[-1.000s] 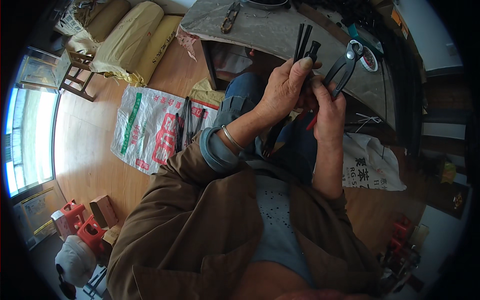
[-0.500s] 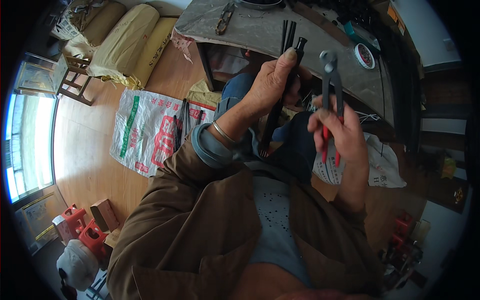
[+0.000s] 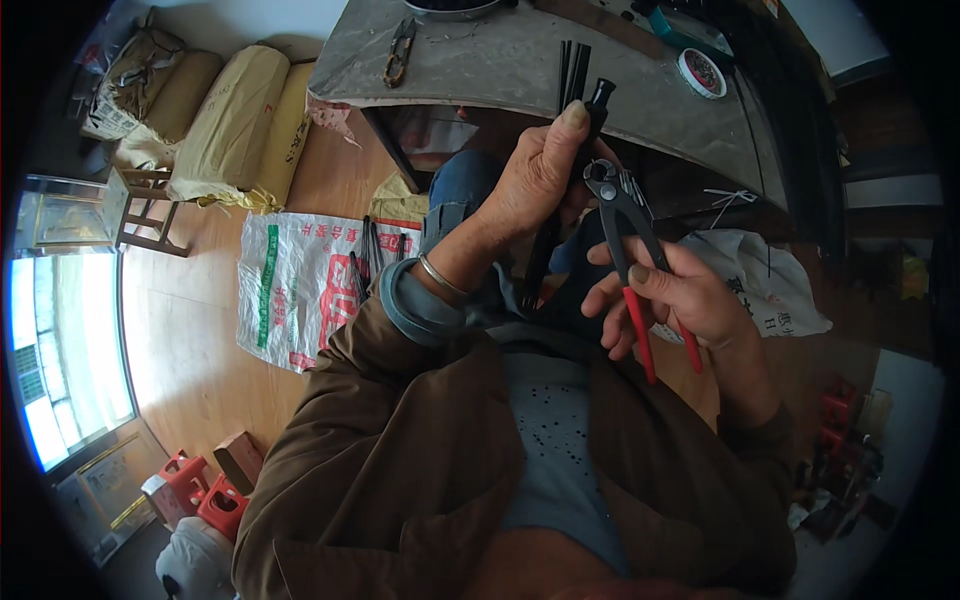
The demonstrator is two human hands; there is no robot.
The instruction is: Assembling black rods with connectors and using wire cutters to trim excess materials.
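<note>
My left hand (image 3: 530,182) is closed around a bundle of thin black rods (image 3: 573,72) and a thicker black piece with a flared end (image 3: 601,92), the thumb pressed on top. The bundle stands steeply tilted, its lower end near my lap. My right hand (image 3: 695,288) holds end-cutting pincers (image 3: 626,215) with red grips, handles spread and jaws apart. The pincers' jaws are just right of my left hand, close to the bundle; whether they touch anything I cannot tell. Several thin metal ends show behind the jaws.
Ahead stands a grey-topped table (image 3: 500,62) with scissor-like snips (image 3: 399,52) and a round dish (image 3: 702,73). A printed white sack (image 3: 290,275) with black rods lies on the floor at left, another sack (image 3: 770,285) at right. Yellowish sacks (image 3: 230,120) and a wooden stool (image 3: 150,215) are far left.
My right hand has brought the pincers left and down toward my left hand; their handles have spread wider and the jaws opened. My left hand keeps its grip. The view has shifted slightly.
</note>
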